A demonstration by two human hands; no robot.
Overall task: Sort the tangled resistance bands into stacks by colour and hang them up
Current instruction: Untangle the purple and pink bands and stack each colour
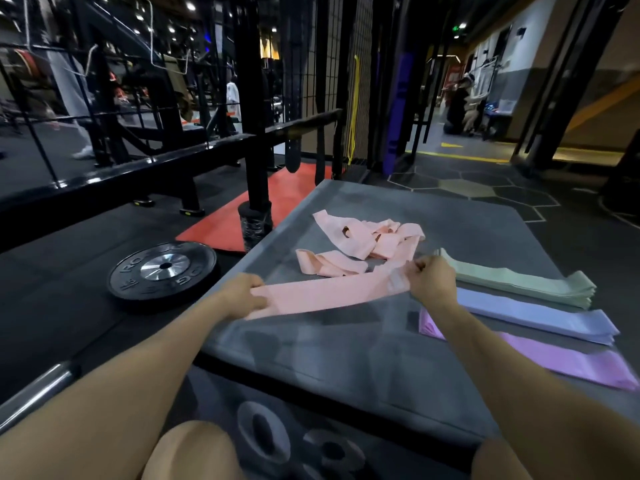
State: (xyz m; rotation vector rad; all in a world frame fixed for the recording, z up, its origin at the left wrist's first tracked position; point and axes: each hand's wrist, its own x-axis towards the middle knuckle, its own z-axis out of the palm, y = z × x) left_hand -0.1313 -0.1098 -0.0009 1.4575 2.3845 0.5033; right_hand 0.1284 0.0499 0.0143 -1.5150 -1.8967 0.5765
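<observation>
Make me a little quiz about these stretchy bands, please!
1. True or false: the left hand and right hand hold one pink band stretched between them.
2. Which stack lies nearest the tangled pink pile? A green stack, B blue stack, C purple stack
3. What round thing lies on the floor left of the grey box?

Key: 1 true; 2 A; 3 the weight plate.

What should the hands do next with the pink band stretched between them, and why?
Probably lay the pink band flat on bare box top to start a pink stack. The left hand and right hand hold it straightened; green, blue and purple stacks exist, pink tangle remains.
</observation>
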